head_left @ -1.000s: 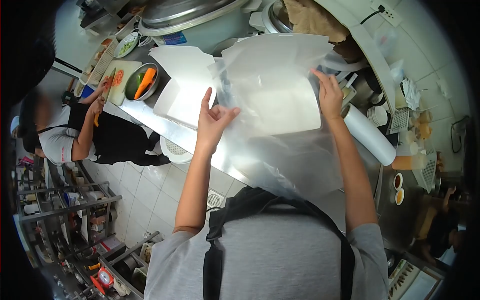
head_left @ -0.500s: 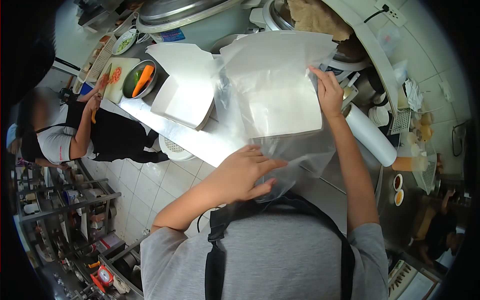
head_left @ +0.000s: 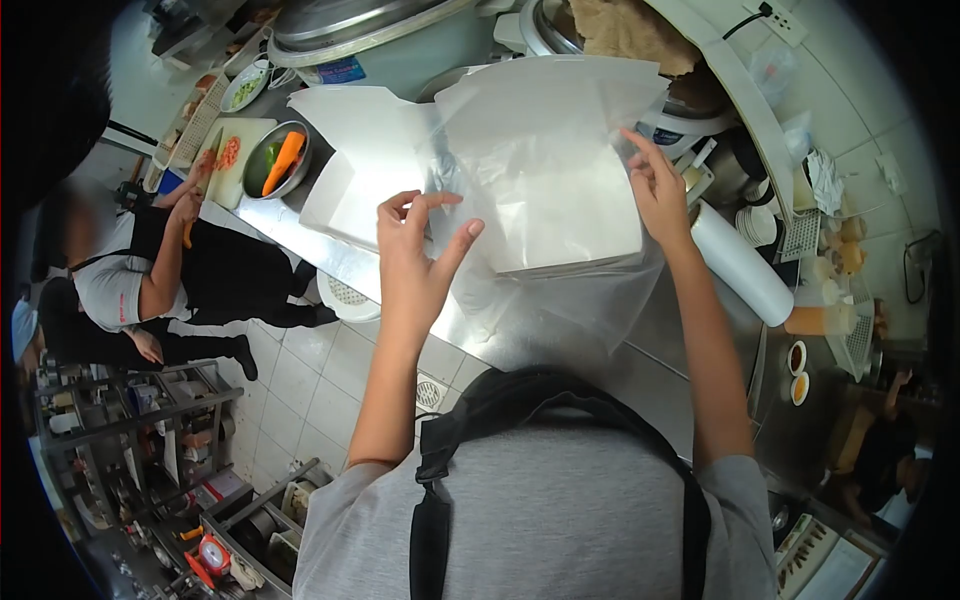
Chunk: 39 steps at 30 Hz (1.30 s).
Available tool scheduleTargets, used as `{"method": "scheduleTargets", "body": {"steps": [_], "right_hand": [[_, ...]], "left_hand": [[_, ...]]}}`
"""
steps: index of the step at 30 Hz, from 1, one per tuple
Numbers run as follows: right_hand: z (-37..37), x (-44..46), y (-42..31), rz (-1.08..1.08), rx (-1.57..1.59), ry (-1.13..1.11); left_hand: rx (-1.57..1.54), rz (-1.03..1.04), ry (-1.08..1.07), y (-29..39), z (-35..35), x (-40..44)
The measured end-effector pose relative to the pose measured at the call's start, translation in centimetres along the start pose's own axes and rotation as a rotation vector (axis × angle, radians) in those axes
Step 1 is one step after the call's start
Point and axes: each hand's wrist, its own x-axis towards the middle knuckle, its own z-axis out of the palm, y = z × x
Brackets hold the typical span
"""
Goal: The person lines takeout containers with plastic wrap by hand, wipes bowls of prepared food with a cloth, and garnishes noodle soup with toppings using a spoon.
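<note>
A white paper takeaway box (head_left: 560, 215) with its lid raised stands on the steel counter before me. A clear plastic sheet (head_left: 600, 300) lies in and over it, spilling past the front and left side. My left hand (head_left: 410, 240) is at the sheet's left part, thumb and fingers apart. At the box's right edge is my right hand (head_left: 660, 195), its fingers loosely bent and spread beside the plastic; whether they touch it is unclear. A second open white box (head_left: 350, 195) sits to the left, partly behind my left hand.
A bowl (head_left: 300, 185) with an orange-handled tool and a cutting board (head_left: 235, 185) with chopped orange pieces lie left. A co-worker (head_left: 150, 250) holds a knife there. Large pots (head_left: 390, 50) stand behind. A white roll (head_left: 740, 265) lies to the right.
My left hand has moved from the front of the box up to its left side and opened. The plastic's front part has dropped flatter. My right hand has barely shifted. Another person's legs show behind the co-worker.
</note>
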Motion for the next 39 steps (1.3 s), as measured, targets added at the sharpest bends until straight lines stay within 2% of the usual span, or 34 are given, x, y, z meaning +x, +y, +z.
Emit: {"method": "scheduleTargets", "body": {"steps": [1,4,5,8,14,16,17,19,21,24,26,28,32,39], "right_hand": [[-0.2,-0.3,-0.1,0.057,0.009,-0.022],[-0.2,-1.0,0.6,-0.069,-0.111,0.035],[-0.1,-1.3,0.8,-0.096,-0.146,0.046],[0.1,-1.7,1.2,-0.153,-0.215,0.076],[-0.4,-2.3,0.3,-0.051,-0.322,0.064],[-0.9,-2.3,-1.6,-0.044,-0.447,0.123],[-1.3,-2.0,-2.8,-0.118,-0.542,0.156],[-2.0,-1.5,-5.7,-0.266,-0.73,0.217],[-1.6,-0.7,-7.3,-0.332,-0.548,0.038],[0.7,0.5,-7.0,-0.452,-0.337,-0.214],[2.9,0.8,-5.5,-0.519,-0.296,-0.317],[3.2,0.0,-4.4,-0.476,-0.299,-0.36],[3.3,-1.7,-2.7,-0.342,-0.317,-0.401],[3.4,-2.6,-1.2,-0.237,-0.591,-0.431]], "left_hand": [[-0.085,-0.074,0.001,-0.7,0.7,-0.1],[-0.211,-0.202,-0.14,-2.1,2.2,-0.6],[-0.172,-0.139,-0.077,-2.9,3.1,-0.8],[-0.194,-0.26,0.036,-4.0,4.0,-1.0],[-0.109,-0.234,0.054,-2.6,2.9,-0.8],[0.068,-0.016,0.166,-1.7,2.4,-0.1],[0.157,0.089,0.221,-1.4,2.2,0.2],[0.169,0.292,0.063,-0.8,2.0,1.5],[0.187,0.483,-0.1,-0.8,2.8,3.2],[0.239,0.648,-0.277,-1.2,5.9,4.6],[0.292,0.674,-0.397,-2.3,7.5,4.8],[0.341,0.677,-0.492,-2.9,8.4,4.8],[0.353,0.716,-0.489,-3.8,8.7,4.6],[0.512,0.817,-0.508,-5.4,10.6,5.7]]}}
